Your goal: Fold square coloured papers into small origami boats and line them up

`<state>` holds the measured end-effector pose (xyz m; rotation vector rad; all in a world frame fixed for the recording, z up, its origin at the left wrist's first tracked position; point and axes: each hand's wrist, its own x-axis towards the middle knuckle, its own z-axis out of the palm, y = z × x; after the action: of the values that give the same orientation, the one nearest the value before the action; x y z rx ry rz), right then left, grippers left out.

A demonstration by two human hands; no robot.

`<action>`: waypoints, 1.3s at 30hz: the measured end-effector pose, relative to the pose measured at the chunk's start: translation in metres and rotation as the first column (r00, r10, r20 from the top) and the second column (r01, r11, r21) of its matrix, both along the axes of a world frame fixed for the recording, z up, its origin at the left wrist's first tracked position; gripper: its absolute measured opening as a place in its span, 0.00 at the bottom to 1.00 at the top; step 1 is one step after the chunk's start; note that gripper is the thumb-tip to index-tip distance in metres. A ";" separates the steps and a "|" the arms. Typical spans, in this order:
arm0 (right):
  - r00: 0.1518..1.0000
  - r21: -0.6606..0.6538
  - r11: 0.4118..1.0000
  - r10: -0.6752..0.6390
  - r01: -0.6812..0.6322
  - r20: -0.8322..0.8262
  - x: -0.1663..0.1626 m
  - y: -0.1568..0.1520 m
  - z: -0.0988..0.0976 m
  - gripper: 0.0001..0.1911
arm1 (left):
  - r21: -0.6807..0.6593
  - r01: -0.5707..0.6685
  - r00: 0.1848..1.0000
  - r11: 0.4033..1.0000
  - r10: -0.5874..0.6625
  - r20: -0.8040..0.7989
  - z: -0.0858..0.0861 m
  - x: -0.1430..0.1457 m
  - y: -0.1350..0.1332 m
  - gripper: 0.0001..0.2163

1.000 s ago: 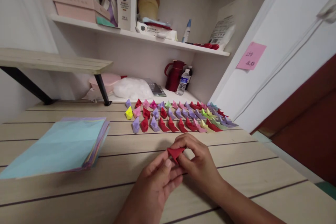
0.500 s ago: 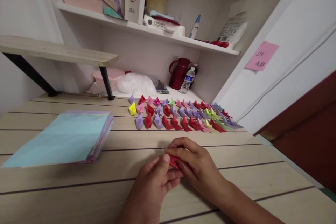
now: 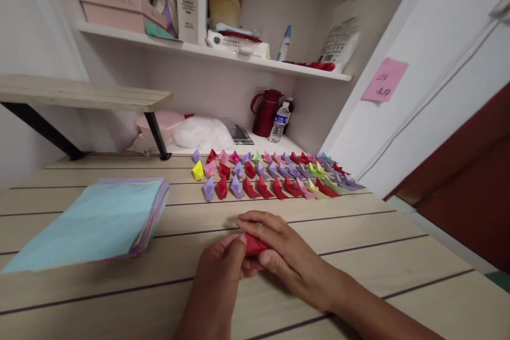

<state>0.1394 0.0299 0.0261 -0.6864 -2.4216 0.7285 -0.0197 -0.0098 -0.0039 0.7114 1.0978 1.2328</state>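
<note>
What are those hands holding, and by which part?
A folded red paper piece, its left end in the left hand, its right side in the right hand.

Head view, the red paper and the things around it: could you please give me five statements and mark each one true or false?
1. The left hand and the right hand both touch the red paper. True.
2. The paper stack lies to the right of the hands. False: the paper stack lies to their left.
3. The bright yellow boat stands at the left end of its row. True.
4. The top sheet of the paper stack is red. False: it is light blue.
5. The pink note bears handwriting. True.
</note>
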 end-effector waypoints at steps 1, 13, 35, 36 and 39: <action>0.999 -0.069 0.997 0.016 -0.020 -0.051 0.000 0.000 -0.001 0.24 | 0.005 -0.025 0.998 1.000 0.025 -0.065 0.001 -0.002 0.001 0.12; 0.827 -0.766 0.594 -0.284 -0.246 -0.486 -0.014 0.000 -0.008 0.27 | 0.153 -0.313 0.927 0.937 0.336 -0.164 0.014 -0.002 0.003 0.08; 0.634 -0.887 0.368 -0.623 -0.279 -0.458 -0.009 0.007 -0.009 0.13 | 0.191 -0.026 0.968 0.981 0.073 -0.241 0.004 0.007 0.004 0.20; 0.641 -0.880 0.400 -0.610 -0.257 -0.465 -0.009 0.007 -0.009 0.14 | 0.205 -0.007 0.965 0.979 0.061 -0.254 0.004 0.008 0.003 0.19; 0.670 -0.860 0.472 -0.577 -0.194 -0.468 -0.011 0.004 -0.010 0.16 | 0.166 0.016 0.950 0.986 0.037 -0.311 0.006 0.009 0.002 0.13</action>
<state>0.1286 0.0335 0.0161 -0.8161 -1.0348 1.7712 -0.0108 -0.0080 0.0026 1.0592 1.2669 1.2584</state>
